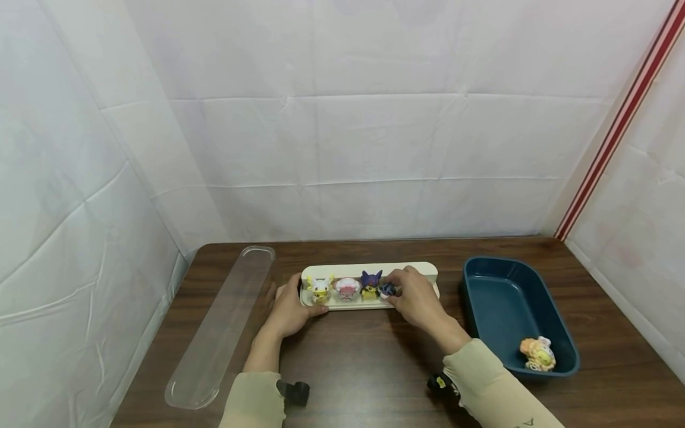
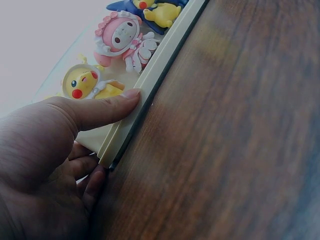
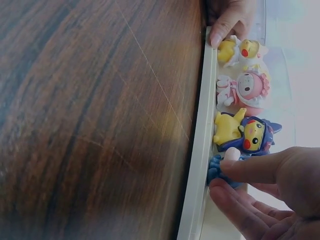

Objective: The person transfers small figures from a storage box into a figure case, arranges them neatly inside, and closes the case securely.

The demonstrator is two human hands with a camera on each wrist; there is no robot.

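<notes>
Long cream tray point(image 1: 423, 270) lying on a brown wooden table point(image 1: 364, 356), with four little toy figures standing in a row inside. From the left end: a yellow figure in a white hood point(image 1: 320, 289), then a pink and white figure point(image 1: 347, 289), then a yellow figure in a dark purple hood point(image 1: 370, 285), then a small blue figure point(image 1: 386, 290). Left hand point(image 1: 289, 309) holding the left end of the tray, thumb point(image 2: 100, 110) lying flat on the front rim beside the white-hooded figure, other fingers curled under the edge. Right hand point(image 1: 420, 300) at the blue figure, thumb and fingers curled and pinching it just beside the purple-hooded one. Clear plastic lid point(image 1: 222, 327) lying on the table to the left, apart from the tray. Dark blue bin point(image 1: 514, 309) to the right, with one more orange and white figure point(image 1: 537, 353) lying in its near corner.
</notes>
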